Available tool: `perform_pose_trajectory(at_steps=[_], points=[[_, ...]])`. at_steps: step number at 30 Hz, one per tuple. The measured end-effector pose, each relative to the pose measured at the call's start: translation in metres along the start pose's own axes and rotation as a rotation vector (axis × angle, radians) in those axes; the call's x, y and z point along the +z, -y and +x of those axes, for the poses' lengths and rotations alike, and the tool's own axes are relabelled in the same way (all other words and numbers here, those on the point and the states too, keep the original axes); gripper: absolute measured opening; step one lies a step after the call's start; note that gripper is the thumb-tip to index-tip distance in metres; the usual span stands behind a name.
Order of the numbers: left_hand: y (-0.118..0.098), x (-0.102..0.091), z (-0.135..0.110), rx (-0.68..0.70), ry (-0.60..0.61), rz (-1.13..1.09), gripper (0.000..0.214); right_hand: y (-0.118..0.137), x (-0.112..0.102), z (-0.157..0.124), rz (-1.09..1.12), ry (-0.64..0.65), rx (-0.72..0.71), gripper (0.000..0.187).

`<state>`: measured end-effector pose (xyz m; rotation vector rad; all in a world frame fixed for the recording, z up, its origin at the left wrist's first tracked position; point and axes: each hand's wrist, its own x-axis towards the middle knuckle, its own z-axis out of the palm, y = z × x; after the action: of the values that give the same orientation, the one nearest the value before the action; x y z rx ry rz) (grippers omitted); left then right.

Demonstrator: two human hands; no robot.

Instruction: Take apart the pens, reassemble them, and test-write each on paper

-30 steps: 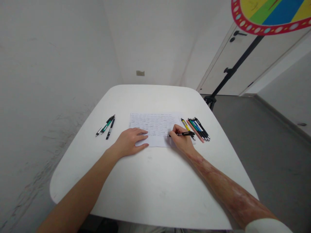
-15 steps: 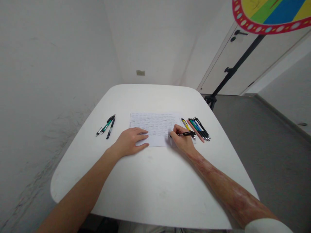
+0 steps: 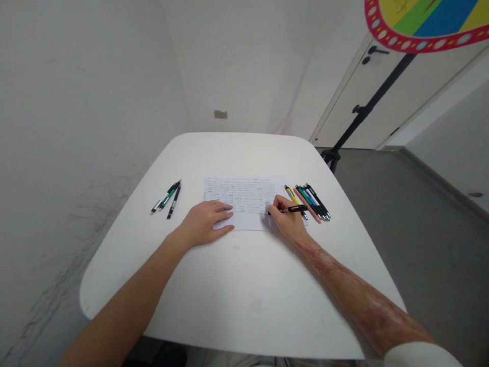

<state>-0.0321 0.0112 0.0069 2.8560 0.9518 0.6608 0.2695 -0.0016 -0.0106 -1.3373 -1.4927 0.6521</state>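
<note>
A sheet of paper (image 3: 248, 193) covered in lines of handwriting lies on the white table (image 3: 244, 290); its lower strip is blank. My left hand (image 3: 208, 223) rests flat with fingers spread over the sheet's lower left part. Wrapped round a black pen (image 3: 297, 208), my right hand (image 3: 288, 219) lies on the paper's lower right part. The pen's tip end is at the last written lines, mostly hidden by my fingers. Close beyond that hand are a yellow pen (image 3: 292, 196) and a row of several pens (image 3: 314, 203) in black, blue, green and pink.
At the left of the table lie several black and green pens (image 3: 168, 198). Walls (image 3: 244, 61) rise behind and to the left. A black stand (image 3: 359, 117) holds a colourful wheel (image 3: 431, 25) at the right, before a white door (image 3: 382, 92).
Almost nothing differs. The pen in my right hand has shifted very slightly; my left hand and the paper stay in place.
</note>
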Motion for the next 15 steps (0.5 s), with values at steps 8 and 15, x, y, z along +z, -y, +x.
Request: perform_pose_trajectory(at_steps=[8,15], points=[[0.0006,0.0015,-0.0006,-0.002,-0.01,-0.016,0.029,-0.0039,0.0012,-0.0004,-0.01,-0.01,-0.019,0.026],[-0.0001,0.0001,0.0004,-0.005,-0.002,-0.008,0.029,0.0013,-0.0007,-0.0001,-0.022,-0.034,-0.005,0.026]])
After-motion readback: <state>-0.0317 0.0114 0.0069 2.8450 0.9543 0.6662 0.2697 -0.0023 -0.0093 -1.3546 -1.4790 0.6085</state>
